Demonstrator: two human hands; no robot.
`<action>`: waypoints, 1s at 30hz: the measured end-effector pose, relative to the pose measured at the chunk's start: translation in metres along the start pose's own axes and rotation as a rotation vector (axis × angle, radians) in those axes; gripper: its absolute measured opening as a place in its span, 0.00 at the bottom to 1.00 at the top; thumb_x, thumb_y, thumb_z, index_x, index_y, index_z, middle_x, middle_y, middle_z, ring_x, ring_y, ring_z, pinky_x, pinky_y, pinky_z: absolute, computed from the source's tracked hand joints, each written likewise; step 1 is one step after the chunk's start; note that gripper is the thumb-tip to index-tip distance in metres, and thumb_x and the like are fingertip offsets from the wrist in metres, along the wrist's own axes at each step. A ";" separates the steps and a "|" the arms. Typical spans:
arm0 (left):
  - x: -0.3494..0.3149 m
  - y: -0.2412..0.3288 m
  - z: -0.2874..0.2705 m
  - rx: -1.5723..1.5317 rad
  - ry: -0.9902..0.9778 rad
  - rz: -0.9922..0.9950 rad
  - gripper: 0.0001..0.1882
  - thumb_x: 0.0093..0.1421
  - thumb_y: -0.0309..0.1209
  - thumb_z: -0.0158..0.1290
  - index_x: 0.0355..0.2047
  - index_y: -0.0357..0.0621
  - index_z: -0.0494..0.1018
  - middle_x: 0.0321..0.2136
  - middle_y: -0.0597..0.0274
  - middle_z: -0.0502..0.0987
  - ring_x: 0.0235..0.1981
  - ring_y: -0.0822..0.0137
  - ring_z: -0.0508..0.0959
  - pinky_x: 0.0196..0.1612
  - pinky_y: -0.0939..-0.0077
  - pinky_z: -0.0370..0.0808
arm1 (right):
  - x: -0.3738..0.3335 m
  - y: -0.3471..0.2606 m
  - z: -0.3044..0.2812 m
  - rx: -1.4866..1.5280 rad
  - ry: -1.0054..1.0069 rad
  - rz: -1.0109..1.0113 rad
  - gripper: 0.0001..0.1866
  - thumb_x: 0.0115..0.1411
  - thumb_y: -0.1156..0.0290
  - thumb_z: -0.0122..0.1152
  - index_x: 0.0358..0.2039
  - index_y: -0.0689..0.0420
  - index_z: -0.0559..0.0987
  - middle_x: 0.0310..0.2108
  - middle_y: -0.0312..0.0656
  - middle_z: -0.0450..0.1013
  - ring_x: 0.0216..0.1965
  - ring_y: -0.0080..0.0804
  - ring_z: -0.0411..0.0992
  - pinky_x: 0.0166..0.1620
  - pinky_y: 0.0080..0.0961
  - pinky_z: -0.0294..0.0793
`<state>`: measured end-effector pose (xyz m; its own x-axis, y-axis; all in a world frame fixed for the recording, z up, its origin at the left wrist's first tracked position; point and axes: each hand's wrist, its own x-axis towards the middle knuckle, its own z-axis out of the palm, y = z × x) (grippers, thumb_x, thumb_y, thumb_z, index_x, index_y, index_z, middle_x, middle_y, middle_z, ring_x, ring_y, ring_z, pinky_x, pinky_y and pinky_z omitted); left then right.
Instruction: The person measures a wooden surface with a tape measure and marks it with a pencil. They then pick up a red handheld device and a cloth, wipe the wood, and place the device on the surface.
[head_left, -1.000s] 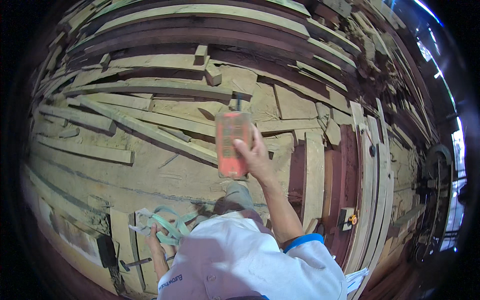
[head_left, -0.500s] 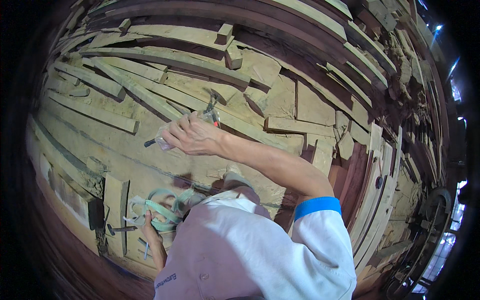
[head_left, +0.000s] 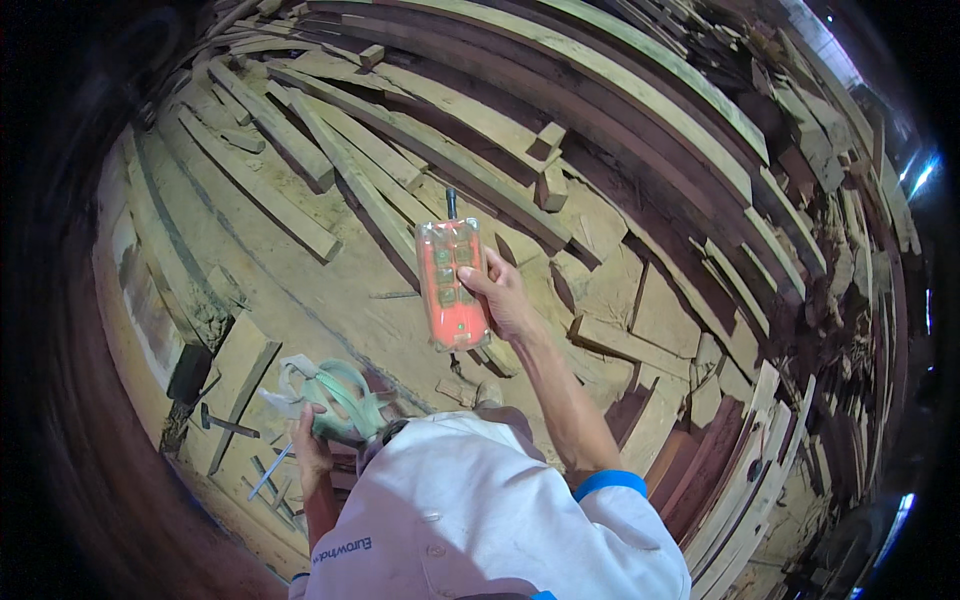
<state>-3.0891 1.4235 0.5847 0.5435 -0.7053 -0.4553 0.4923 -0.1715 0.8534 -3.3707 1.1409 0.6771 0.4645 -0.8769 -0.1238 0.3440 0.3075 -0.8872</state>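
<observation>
Your left hand (head_left: 308, 447) is closed around a bundle of green straps (head_left: 335, 398), held low at the near left, above the sawdust-covered floor (head_left: 330, 300). A hammer (head_left: 222, 423) lies on a plank (head_left: 232, 375) just left of it. Your right hand (head_left: 508, 300) grips an orange remote control (head_left: 452, 283) wrapped in clear plastic, raised at centre, thumb on its right edge. Stacked timber (head_left: 640, 120) fills the far right.
</observation>
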 end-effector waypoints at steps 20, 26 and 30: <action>0.000 0.037 0.002 -0.201 -0.007 0.066 0.21 0.64 0.47 0.45 0.37 0.38 0.70 0.35 0.51 0.75 0.37 0.59 0.76 0.41 0.65 0.73 | -0.033 0.014 0.071 0.365 -0.052 0.111 0.27 0.51 0.72 0.64 0.52 0.62 0.67 0.40 0.40 0.74 0.36 0.27 0.75 0.41 0.27 0.79; 0.013 0.029 0.004 -0.298 -0.124 0.118 0.22 0.65 0.46 0.43 0.42 0.36 0.70 0.39 0.50 0.75 0.41 0.57 0.76 0.48 0.65 0.72 | -0.049 0.023 0.068 0.792 -0.010 0.170 0.25 0.52 0.70 0.62 0.50 0.62 0.69 0.40 0.45 0.75 0.38 0.36 0.77 0.42 0.34 0.80; 0.008 0.037 0.024 -0.073 -0.239 0.168 0.24 0.65 0.46 0.44 0.42 0.34 0.72 0.36 0.56 0.76 0.37 0.65 0.75 0.44 0.71 0.71 | -0.055 0.045 0.062 0.502 -0.088 0.237 0.29 0.51 0.67 0.64 0.53 0.60 0.67 0.42 0.42 0.73 0.42 0.33 0.75 0.45 0.33 0.78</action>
<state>-3.0831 1.3949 0.6194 0.4506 -0.8628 -0.2294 0.4612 0.0049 0.8873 -3.3298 1.2263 0.6714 0.6353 -0.7350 -0.2370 0.5582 0.6492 -0.5167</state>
